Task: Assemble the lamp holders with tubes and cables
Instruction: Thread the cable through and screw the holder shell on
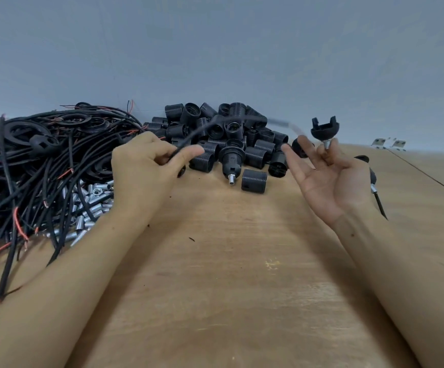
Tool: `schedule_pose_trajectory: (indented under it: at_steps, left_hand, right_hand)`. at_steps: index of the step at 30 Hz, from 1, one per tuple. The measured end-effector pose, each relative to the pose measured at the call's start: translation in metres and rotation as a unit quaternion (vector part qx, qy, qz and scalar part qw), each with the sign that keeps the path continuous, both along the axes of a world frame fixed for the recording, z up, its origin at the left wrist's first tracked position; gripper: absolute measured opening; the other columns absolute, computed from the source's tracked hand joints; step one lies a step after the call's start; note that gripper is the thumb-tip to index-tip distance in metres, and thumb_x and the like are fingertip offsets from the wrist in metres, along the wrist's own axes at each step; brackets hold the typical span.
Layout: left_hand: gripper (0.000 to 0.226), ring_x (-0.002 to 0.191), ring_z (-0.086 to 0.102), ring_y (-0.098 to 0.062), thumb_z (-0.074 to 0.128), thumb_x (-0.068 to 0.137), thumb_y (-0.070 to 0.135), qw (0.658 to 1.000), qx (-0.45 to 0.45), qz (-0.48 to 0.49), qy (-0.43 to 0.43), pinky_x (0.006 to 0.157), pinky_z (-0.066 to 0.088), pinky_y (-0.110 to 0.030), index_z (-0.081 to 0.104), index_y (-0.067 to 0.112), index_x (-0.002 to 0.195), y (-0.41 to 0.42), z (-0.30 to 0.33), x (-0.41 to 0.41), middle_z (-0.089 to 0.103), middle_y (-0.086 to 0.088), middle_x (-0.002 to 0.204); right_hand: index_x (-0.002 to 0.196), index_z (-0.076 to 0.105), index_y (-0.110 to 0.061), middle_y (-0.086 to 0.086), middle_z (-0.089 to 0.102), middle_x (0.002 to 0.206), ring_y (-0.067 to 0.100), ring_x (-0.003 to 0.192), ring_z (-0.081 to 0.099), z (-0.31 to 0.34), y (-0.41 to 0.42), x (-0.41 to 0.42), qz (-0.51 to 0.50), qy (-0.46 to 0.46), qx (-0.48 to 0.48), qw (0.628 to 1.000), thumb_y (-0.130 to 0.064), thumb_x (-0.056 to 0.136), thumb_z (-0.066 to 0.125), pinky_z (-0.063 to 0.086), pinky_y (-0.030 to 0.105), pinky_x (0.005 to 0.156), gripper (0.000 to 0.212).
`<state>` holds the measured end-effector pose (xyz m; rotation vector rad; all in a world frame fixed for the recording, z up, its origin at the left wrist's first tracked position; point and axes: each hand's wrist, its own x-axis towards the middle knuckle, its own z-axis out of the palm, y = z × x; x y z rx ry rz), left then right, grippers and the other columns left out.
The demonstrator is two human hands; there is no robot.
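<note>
We see a wooden counter against a grey wall, with small white brackets at its far right.

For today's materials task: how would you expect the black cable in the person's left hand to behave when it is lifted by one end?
Probably floppy rather than stiff: the cable arcs from the left hand and its far end is blurred, perhaps whipping. Likely light, since thumb and fingers alone pinch it. It may snag, judging by the tangled cable pile.
</note>
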<state>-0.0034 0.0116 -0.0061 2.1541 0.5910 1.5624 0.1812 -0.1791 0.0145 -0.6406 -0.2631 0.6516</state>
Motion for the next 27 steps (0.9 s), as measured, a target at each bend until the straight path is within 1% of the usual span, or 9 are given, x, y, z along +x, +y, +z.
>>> schedule_pose_trajectory:
  at_steps: [2, 5, 7, 10, 12, 14, 16, 20, 27]
  left_hand:
    - [0.047, 0.051, 0.040, -0.005, 0.073, 0.077, 0.062, 0.985, -0.159, -0.049, -0.042, 0.053, 0.045, -0.028, 0.073, 0.017, 0.062, -0.003, 0.007, -0.001, 0.049, -0.001, 0.052]
    - [0.041, 0.039, 0.028, -0.007, 0.070, 0.074, 0.059, 0.896, -0.376, -0.221, -0.085, 0.037, 0.026, -0.019, 0.079, 0.019, 0.070, -0.013, 0.015, -0.001, 0.041, -0.001, 0.054]
    - [0.040, 0.040, 0.033, -0.007, 0.070, 0.073, 0.053, 0.862, -0.420, -0.275, -0.076, 0.035, 0.025, -0.015, 0.079, 0.015, 0.075, -0.022, 0.013, 0.002, 0.047, 0.001, 0.054]
    - [0.027, 0.055, 0.059, -0.005, 0.068, 0.077, 0.038, 0.805, -0.462, -0.357, -0.109, 0.042, 0.042, -0.011, 0.079, 0.014, 0.083, -0.033, 0.011, 0.005, 0.064, 0.005, 0.067]
    - [0.021, 0.066, 0.067, -0.005, 0.066, 0.079, 0.031, 0.772, -0.478, -0.397, -0.131, 0.050, 0.049, -0.010, 0.080, 0.016, 0.086, -0.033, 0.014, 0.004, 0.068, 0.006, 0.075]
    - [0.020, 0.071, 0.068, -0.006, 0.064, 0.082, 0.024, 0.757, -0.481, -0.415, -0.152, 0.057, 0.053, -0.012, 0.078, 0.014, 0.092, -0.030, 0.016, 0.003, 0.069, 0.005, 0.078]
    - [0.021, 0.072, 0.067, -0.007, 0.064, 0.083, 0.020, 0.759, -0.477, -0.416, -0.155, 0.060, 0.054, -0.014, 0.073, 0.011, 0.099, -0.028, 0.016, 0.002, 0.069, 0.004, 0.078]
    - [0.019, 0.069, 0.066, -0.008, 0.066, 0.080, 0.018, 0.774, -0.474, -0.401, -0.123, 0.063, 0.055, -0.017, 0.073, 0.009, 0.095, -0.031, 0.011, 0.004, 0.067, 0.002, 0.076]
    - [0.018, 0.069, 0.068, -0.011, 0.069, 0.078, 0.022, 0.851, -0.394, -0.336, -0.090, 0.066, 0.057, -0.023, 0.072, 0.009, 0.090, -0.035, 0.005, 0.007, 0.069, -0.002, 0.081]
  right_hand:
    - [0.066, 0.063, -0.012, 0.008, 0.073, 0.098, 0.035, 0.102, 0.071, 0.000, 0.001, 0.000, 0.000, -0.041, -0.049, 0.998, -0.028, 0.102, 0.051, 0.060, 0.042, 0.082, 0.042]
    - [0.082, 0.059, -0.016, 0.001, 0.070, 0.084, 0.021, 0.084, 0.073, -0.002, 0.004, -0.005, 0.025, -0.142, -0.129, 0.981, -0.037, 0.098, 0.052, 0.056, 0.028, 0.057, 0.027]
    - [0.082, 0.062, -0.017, 0.002, 0.067, 0.079, 0.018, 0.068, 0.069, -0.008, 0.008, -0.014, 0.090, -0.214, -0.152, 0.961, -0.037, 0.092, 0.057, 0.051, 0.025, 0.049, 0.023]
    - [0.077, 0.068, -0.020, 0.008, 0.067, 0.082, 0.020, 0.065, 0.068, -0.019, 0.014, -0.029, 0.198, -0.281, -0.162, 0.925, -0.027, 0.090, 0.060, 0.051, 0.025, 0.049, 0.017]
    - [0.078, 0.066, -0.018, 0.010, 0.067, 0.083, 0.021, 0.065, 0.068, -0.023, 0.016, -0.031, 0.223, -0.299, -0.170, 0.912, -0.023, 0.090, 0.060, 0.051, 0.025, 0.050, 0.015]
    - [0.079, 0.065, -0.017, 0.010, 0.066, 0.083, 0.021, 0.065, 0.067, -0.025, 0.016, -0.027, 0.221, -0.297, -0.173, 0.913, -0.021, 0.090, 0.060, 0.051, 0.025, 0.050, 0.013]
    - [0.079, 0.063, -0.016, 0.010, 0.066, 0.083, 0.020, 0.065, 0.066, -0.026, 0.015, -0.023, 0.215, -0.294, -0.172, 0.915, -0.019, 0.088, 0.060, 0.050, 0.025, 0.051, 0.010]
    - [0.086, 0.057, -0.012, 0.009, 0.065, 0.083, 0.019, 0.066, 0.064, -0.027, 0.015, -0.021, 0.228, -0.293, -0.161, 0.914, -0.021, 0.085, 0.066, 0.048, 0.025, 0.051, 0.013]
    - [0.074, 0.064, -0.018, 0.007, 0.064, 0.077, 0.018, 0.065, 0.061, -0.026, 0.016, -0.019, 0.235, -0.278, -0.154, 0.919, -0.024, 0.078, 0.070, 0.046, 0.025, 0.051, 0.010]
